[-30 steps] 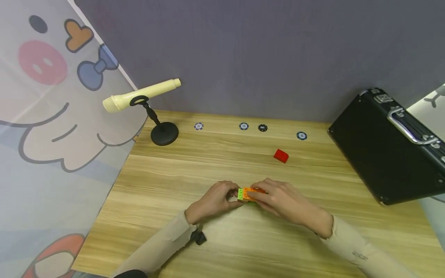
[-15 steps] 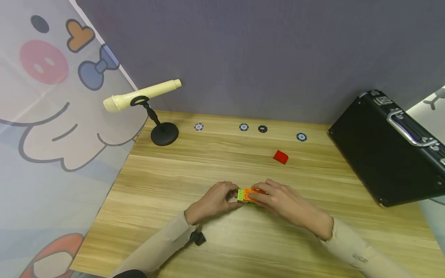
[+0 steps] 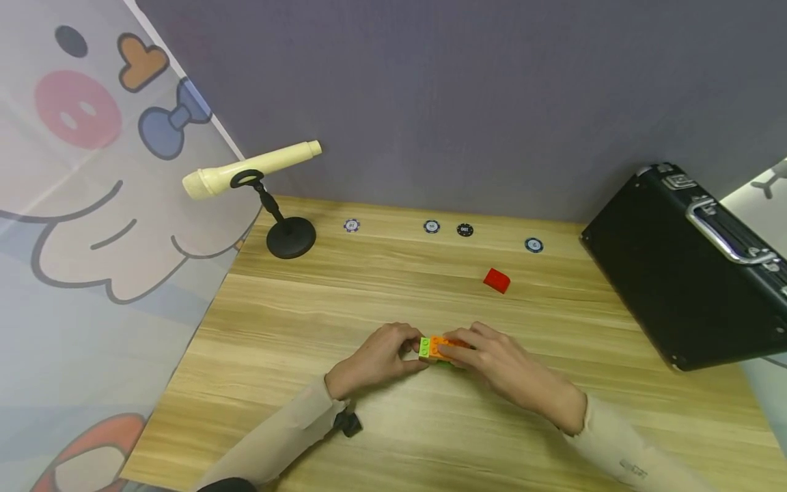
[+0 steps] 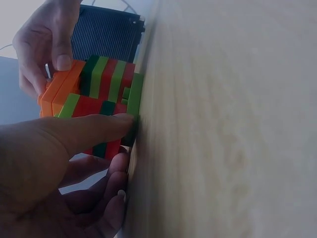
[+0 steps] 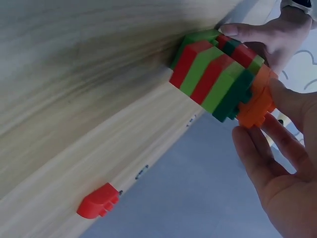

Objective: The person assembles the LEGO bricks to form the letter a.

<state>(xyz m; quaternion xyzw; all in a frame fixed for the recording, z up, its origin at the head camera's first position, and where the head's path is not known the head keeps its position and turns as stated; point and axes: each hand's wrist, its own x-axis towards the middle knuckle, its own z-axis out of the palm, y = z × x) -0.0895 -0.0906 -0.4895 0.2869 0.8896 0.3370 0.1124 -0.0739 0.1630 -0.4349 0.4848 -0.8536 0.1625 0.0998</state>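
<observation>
A block build of toy bricks stands on the table between both hands. In the left wrist view, two stacks of red and green bricks (image 4: 106, 78) rise from a green base (image 4: 134, 96), with orange bricks (image 4: 63, 88) across the top. My left hand (image 3: 382, 353) grips the left stack between thumb and fingers, low near the base. With thumb and fingertips, my right hand (image 3: 507, 362) pinches the orange bricks from above, at their right part. One light green brick (image 3: 425, 348) shows at the top left, beside the orange. Fingers hide part of the build.
A loose red brick (image 3: 496, 281) lies behind the hands. Several poker chips (image 3: 432, 226) line the table's far side. At back left, a pale yellow microphone (image 3: 264, 164) rests in a black stand (image 3: 291, 237). A black case (image 3: 676, 273) stands at the right edge.
Both hands keep their hold on the build, with hardly any movement. The head view has tilted slightly, so the table's things sit a little lower on the right.
</observation>
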